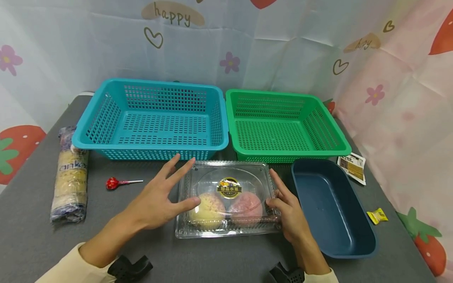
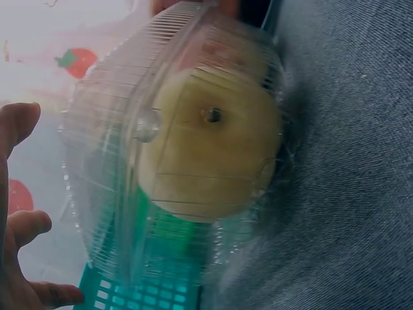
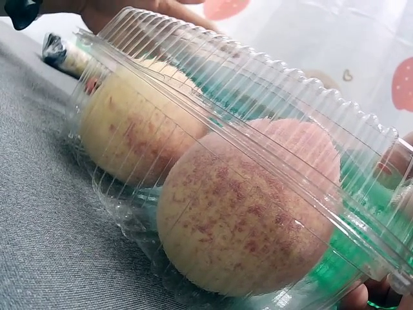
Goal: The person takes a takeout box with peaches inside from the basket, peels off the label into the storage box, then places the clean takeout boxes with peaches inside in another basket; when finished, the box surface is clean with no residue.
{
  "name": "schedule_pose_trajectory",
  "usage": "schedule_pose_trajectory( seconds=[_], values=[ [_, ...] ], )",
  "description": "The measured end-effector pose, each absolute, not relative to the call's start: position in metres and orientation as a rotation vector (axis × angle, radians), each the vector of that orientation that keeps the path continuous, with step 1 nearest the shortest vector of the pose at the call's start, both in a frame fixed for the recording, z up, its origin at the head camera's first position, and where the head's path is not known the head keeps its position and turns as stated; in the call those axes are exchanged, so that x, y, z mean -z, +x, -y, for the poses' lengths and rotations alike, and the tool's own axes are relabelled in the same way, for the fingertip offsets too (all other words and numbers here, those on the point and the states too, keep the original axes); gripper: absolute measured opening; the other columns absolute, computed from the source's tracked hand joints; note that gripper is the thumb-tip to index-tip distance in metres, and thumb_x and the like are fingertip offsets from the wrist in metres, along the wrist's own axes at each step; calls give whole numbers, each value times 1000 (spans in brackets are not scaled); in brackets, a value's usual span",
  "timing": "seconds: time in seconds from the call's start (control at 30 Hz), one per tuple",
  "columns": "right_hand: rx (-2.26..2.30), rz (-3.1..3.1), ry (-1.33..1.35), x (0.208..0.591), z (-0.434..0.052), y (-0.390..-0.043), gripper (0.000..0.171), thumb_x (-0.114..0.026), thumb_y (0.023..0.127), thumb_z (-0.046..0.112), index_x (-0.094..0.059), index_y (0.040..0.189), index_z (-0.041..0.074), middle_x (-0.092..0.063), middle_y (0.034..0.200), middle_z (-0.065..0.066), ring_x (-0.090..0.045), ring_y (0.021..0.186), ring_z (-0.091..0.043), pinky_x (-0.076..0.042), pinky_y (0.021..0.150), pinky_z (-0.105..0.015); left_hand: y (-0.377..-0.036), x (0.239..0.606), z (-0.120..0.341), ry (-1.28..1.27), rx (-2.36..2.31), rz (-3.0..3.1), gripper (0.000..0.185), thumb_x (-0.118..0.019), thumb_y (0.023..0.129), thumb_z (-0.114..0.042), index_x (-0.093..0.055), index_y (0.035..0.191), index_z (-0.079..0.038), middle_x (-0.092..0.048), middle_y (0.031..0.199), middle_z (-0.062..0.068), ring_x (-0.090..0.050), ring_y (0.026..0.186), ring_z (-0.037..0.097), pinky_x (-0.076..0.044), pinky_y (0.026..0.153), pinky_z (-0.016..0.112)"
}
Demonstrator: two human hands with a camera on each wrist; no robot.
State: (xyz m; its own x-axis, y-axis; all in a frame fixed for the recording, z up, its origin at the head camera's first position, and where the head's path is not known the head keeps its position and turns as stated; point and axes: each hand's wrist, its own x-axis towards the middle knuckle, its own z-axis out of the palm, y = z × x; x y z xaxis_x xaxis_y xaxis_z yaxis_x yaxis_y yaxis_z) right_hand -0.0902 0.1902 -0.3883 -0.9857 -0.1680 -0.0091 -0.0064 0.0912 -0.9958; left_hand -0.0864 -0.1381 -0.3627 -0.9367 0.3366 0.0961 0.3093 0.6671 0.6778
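A clear plastic clamshell fruit box [image 1: 209, 175] with a black-and-gold label holds a yellowish peach [image 3: 132, 135] and a pinker peach [image 3: 251, 206]. My right hand [image 1: 291, 214] grips the box's right edge, with its thumb near the lid and fingers at the rim. Spread out over the box's left side is my left hand [image 1: 159, 200], its fingers straight and its thumb in front of the yellowish peach in the head view. In the left wrist view, its fingers [image 2: 29, 226] stand apart from the box. The lid appears to be down.
Behind the box stand a blue basket [image 1: 150, 147] and a green basket [image 1: 290, 153]. A navy tub [image 1: 329, 212] is to the right, near a yellow-wrapped candy [image 1: 377, 216] and a small packet [image 1: 352, 168]. A red lollipop [image 1: 112, 183] and a long wrapped snack pack [image 1: 70, 177] lie left.
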Motion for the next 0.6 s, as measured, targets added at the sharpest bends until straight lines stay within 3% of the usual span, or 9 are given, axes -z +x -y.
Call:
schedule_pose_trajectory(
  seconds=[0.23, 0.37, 0.5, 0.6],
  values=[
    [2015, -2245, -184, 388, -190, -90, 77, -47, 87, -6, -23, 155, 19, -50, 123, -27, -48, 104, -34, -43, 83, -44, -88, 370, 133, 502, -1115, -2809, 85, -61, 85, -62, -17, 154, -42, 1, 160, 9, -25, 138, 40, -38, 88, 71],
    [2015, -2249, -189, 388, -190, -90, 76, -47, 87, -6, -23, 155, 18, -50, 123, -27, -47, 103, -34, -42, 83, -44, -89, 372, 130, 468, -1084, -2803, 86, -61, 83, -66, -18, 154, -41, 0, 160, 13, -26, 136, 44, -38, 87, 71],
    [2011, -2251, -199, 388, -190, -90, 76, -47, 87, -5, -23, 155, 18, -50, 123, -27, -47, 103, -34, -43, 83, -44, -89, 374, 128, 418, -1026, -2793, 90, -59, 79, -72, -18, 154, -41, -4, 158, 19, -31, 131, 52, -40, 85, 70],
    [1995, -2258, -210, 387, -190, -89, 76, -47, 88, -4, -22, 155, 19, -45, 135, -24, -46, 107, -34, -40, 87, -46, -89, 374, 127, 370, -993, -2774, 94, -58, 76, -76, -17, 154, -41, -13, 155, 22, -39, 124, 53, -43, 81, 67]
  ],
)
